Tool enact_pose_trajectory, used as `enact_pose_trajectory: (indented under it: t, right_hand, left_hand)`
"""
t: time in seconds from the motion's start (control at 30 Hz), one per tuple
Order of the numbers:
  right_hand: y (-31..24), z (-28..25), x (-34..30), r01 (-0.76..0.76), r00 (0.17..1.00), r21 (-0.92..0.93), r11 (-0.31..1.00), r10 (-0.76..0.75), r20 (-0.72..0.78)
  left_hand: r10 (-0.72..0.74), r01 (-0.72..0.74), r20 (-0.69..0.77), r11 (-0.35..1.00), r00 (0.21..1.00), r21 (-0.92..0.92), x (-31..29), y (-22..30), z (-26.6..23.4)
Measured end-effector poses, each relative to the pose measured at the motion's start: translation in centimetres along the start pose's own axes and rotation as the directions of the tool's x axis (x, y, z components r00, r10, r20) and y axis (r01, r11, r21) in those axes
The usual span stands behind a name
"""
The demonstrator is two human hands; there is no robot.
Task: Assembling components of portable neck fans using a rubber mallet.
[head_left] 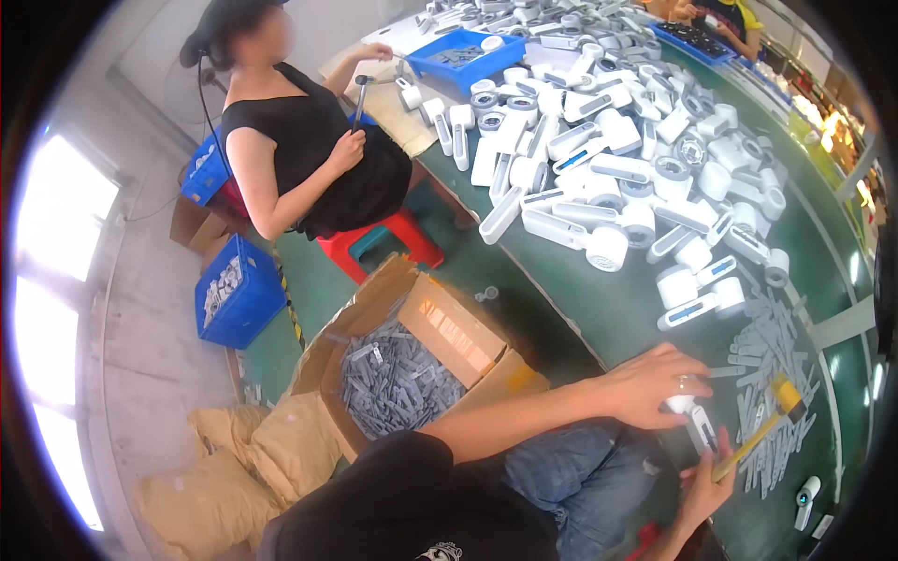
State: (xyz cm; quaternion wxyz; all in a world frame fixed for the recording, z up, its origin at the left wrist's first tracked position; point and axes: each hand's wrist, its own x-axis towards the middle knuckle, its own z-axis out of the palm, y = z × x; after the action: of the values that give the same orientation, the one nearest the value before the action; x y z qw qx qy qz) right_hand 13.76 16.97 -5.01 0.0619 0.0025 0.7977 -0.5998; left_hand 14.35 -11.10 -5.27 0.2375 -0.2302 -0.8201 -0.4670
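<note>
My left hand point(655, 385), a ring on one finger, is closed on the round end of a white plastic housing point(700, 428) with a slotted handle pointing toward my right hand. Low at the right, my right hand point(703, 488) grips the yellow handle of a hammer point(753, 439). The hammer's yellow and dark head point(789, 397) lies over a spread of thin grey plastic strips point(774, 351) on the green table. One grey strip point(726, 371) lies beside my left fingertips. The fingers' undersides are partly hidden.
A large heap of white housings point(608, 168) covers the far table point(543, 271). Left of my arm stands a carton point(449, 327) of grey strips, near brown sacks point(290, 444). A co-worker point(281, 122) holding a hammer sits on a red stool point(412, 245). A blue tray point(514, 54) stands beyond.
</note>
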Motion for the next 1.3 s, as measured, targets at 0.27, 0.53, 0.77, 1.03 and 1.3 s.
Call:
enact_pose_trajectory:
  t: [0.27,0.53,0.77,1.03,1.3]
  right_hand:
    - [-1.5,-1.5,-1.9,-0.039,0.99,-0.006,0.999,0.038,-0.138]
    - [-1.5,2.7,-0.5,0.006,1.0,0.209,0.978,-0.006,-0.004]
    - [-0.6,0.0,-1.5,0.031,0.99,0.055,0.998,-0.023,-0.141]
    - [0.2,0.9,-0.3,0.0,0.998,0.046,0.999,0.003,-0.063]
    - [1.2,0.4,-0.7,0.134,0.982,0.116,0.984,-0.116,-0.15]
  left_hand:
    - [0.071,-0.073,-0.044,0.996,0.996,-0.041,1.3,-0.5,3.0]
    - [0.042,-0.084,0.148,0.951,0.988,0.296,2.7,3.1,1.0]
    - [0.193,-0.247,0.182,0.904,0.964,0.35,2.4,3.1,5.1]
    - [0.135,-0.213,0.196,0.864,0.971,0.457,1.6,3.7,5.9]
    - [0.198,-0.252,0.157,0.822,0.967,0.511,2.1,3.3,6.3]
